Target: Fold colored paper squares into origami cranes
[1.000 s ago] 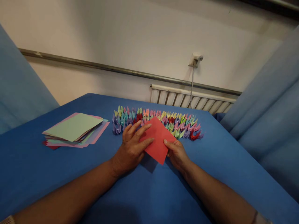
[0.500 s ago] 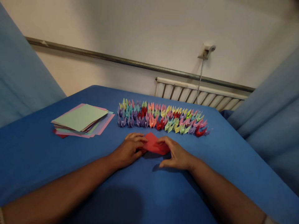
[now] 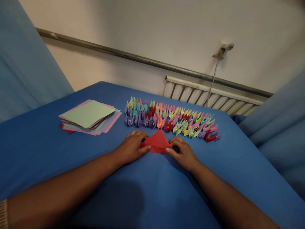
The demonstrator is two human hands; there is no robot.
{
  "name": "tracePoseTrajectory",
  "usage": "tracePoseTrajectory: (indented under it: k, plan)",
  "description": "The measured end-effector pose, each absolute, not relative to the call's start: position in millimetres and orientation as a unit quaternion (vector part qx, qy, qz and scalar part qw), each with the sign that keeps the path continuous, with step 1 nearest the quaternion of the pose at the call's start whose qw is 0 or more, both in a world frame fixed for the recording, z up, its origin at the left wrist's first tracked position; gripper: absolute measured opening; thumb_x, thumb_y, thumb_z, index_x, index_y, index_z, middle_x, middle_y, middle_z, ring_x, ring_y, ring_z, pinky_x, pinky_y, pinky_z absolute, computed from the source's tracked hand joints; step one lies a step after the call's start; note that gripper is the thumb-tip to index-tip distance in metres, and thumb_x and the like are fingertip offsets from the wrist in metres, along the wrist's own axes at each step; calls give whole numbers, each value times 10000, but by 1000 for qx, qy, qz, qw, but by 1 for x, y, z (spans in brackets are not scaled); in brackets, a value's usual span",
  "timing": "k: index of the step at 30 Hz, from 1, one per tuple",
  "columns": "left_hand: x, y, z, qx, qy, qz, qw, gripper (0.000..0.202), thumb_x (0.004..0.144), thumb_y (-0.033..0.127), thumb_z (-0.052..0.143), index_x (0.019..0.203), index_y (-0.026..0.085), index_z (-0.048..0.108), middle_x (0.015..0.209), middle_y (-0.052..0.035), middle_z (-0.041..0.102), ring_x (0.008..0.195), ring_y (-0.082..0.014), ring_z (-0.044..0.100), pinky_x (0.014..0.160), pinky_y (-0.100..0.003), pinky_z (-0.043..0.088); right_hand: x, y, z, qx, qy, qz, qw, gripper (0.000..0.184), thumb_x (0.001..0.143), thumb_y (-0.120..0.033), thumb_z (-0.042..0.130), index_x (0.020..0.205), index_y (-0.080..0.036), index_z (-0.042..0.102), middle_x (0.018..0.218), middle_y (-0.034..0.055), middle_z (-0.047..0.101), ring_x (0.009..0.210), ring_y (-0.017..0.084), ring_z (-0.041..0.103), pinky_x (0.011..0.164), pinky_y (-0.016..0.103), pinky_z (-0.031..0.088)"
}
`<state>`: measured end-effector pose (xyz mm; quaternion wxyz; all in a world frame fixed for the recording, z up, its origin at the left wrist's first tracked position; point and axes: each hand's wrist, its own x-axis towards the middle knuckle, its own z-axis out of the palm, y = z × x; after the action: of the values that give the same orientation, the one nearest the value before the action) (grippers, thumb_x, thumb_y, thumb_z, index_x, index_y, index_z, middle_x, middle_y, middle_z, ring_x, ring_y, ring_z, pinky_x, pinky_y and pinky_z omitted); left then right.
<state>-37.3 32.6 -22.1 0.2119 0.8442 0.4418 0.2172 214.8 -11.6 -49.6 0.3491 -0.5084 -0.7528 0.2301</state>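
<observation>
A folded sheet of red paper [image 3: 157, 142] is between my hands, its point facing away from me and a folded edge along the near side. My left hand [image 3: 134, 145] pinches its left corner, thumb on top and fingers behind. At the right corner, my right hand [image 3: 182, 152] grips the paper with the thumb over its near edge and the fingers curled. Just beyond the paper stand rows of small folded paper cranes [image 3: 171, 118] in purple, red, yellow, green, pink and blue.
A stack of coloured paper sheets [image 3: 88, 115], pale green on top, lies at the left of the blue-covered table [image 3: 95, 190]. Behind are a white radiator [image 3: 190, 92], a metal rail [image 3: 119, 54] and a wall socket [image 3: 221, 50] with a cord. Blue curtains [image 3: 283, 127] hang at both sides.
The red paper has turned so its point faces away. My right hand has closed on its right corner, and my left thumb has come onto the near edge. The view has shifted slightly.
</observation>
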Motion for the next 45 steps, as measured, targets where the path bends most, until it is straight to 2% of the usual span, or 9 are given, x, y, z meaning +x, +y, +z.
tracePoseTrajectory:
  k: [3,9,12,17,22,27,34,40,45]
  plan:
    - [-36,32,-21,861,416,196,217,248,789,390,627,947,205,675,1078,-82,665,1077,-277,539,960,-397,390,211,-10,-56,-493,-747,255,365,160,812,-372,667,827,-215,636,1004,54,610,923,193,572,814,326,454]
    - [-42,36,-23,852,447,189,196,228,751,406,655,684,189,629,1160,-98,643,1146,-310,512,990,-422,375,215,-7,-57,-593,-726,175,301,271,799,-357,674,627,-207,526,817,44,604,772,189,556,710,321,435]
    - [-42,34,-22,845,475,179,169,256,741,401,663,877,185,647,1143,-112,634,1119,-312,523,953,-429,409,212,-14,-50,-626,-721,125,268,222,799,-411,666,824,-202,594,875,74,620,819,230,581,729,347,438]
    - [-39,27,-16,851,474,145,171,521,778,376,630,1248,166,551,1215,-122,597,1148,-295,516,978,-418,416,199,-29,-37,-649,-719,121,216,503,805,-506,645,1160,-163,553,1071,129,646,931,274,629,766,354,441]
    - [-36,24,-13,856,464,141,177,556,778,400,638,1276,173,539,1231,-107,599,1146,-294,523,980,-416,420,194,-31,-28,-675,-703,161,158,379,783,-491,670,1025,-205,607,828,43,682,746,227,629,625,294,376]
    - [-34,24,-9,812,489,198,251,709,725,452,697,1332,157,480,1284,-132,577,1145,-289,548,982,-403,425,193,-26,-39,-596,-726,214,268,158,832,-337,605,756,-201,578,722,-3,593,663,151,538,607,252,358]
    - [-39,29,-9,742,419,209,480,316,823,448,577,866,145,655,725,-1,607,653,-146,545,576,-240,412,199,-19,-52,-496,-704,299,411,138,835,-289,583,748,-182,571,706,-24,500,651,121,461,607,231,377]
    - [-38,23,-3,746,404,198,491,320,843,452,549,819,151,654,674,20,546,611,-118,468,549,-214,346,197,-22,-48,-466,-637,435,433,225,802,-361,667,932,-180,639,780,-6,622,660,127,528,607,238,408]
    - [-34,19,5,786,405,160,438,403,857,487,499,636,158,571,583,33,438,547,-107,385,509,-222,276,195,-24,-45,-476,-601,445,463,237,817,-402,642,739,-178,644,651,-25,566,593,111,479,569,232,382]
